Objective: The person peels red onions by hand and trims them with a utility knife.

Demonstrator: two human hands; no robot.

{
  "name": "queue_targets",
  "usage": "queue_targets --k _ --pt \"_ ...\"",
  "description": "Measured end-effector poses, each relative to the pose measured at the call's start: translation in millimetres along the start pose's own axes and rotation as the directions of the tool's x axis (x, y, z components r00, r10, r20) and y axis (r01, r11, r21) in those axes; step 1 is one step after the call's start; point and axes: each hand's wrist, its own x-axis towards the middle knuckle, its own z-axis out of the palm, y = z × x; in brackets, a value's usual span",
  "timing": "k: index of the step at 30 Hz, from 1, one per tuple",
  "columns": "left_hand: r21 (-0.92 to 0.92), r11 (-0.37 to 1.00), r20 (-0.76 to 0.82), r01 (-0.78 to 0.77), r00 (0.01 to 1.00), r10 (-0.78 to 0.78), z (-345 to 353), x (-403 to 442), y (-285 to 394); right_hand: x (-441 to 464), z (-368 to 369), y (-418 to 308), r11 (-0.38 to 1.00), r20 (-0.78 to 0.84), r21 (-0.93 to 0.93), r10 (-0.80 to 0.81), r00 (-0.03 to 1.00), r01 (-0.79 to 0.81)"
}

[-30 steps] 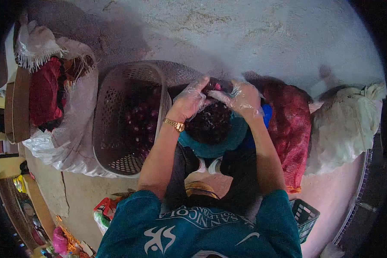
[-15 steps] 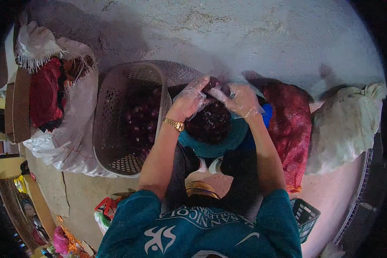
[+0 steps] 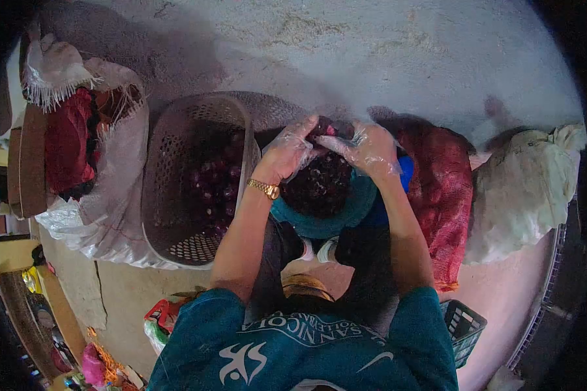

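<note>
My left hand (image 3: 289, 148), in a clear plastic glove with a gold watch on the wrist, and my right hand (image 3: 372, 151), gloved the same way, meet above a teal basin (image 3: 313, 225). Both have their fingers closed round a dark red onion (image 3: 332, 128), partly hidden by the fingers and in shadow. Beneath them the basin holds a heap of dark purple skins or onions (image 3: 319, 186), too dark to tell apart. Left of the basin a tall grey perforated basket (image 3: 192, 247) has several red onions (image 3: 218, 186) inside.
A red mesh sack (image 3: 437, 195) and a pale woven sack (image 3: 522, 195) stand on the right by the wall (image 3: 372, 52). On the left is an open white sack (image 3: 120, 176). A dark green crate (image 3: 463, 332) sits near my right side, and a red bag (image 3: 160, 313) near my left.
My right hand has shifted slightly on the onion, its fingers turned more inward. More of the onion's red surface shows between the hands. My left hand stays nearly still.
</note>
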Motion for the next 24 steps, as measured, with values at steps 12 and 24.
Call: queue_targets --k 12,24 --pt "0.015 1.000 -0.018 -0.018 1.000 0.018 1.5 -0.4 1.2 4.2 18.6 14.5 0.989 -0.016 0.107 -0.103 0.995 0.104" --pt "-0.077 0.997 0.031 -0.012 0.999 0.014 -3.3 2.8 -1.5 -4.9 -11.3 -9.8 0.998 -0.027 0.000 0.066 0.997 -0.066"
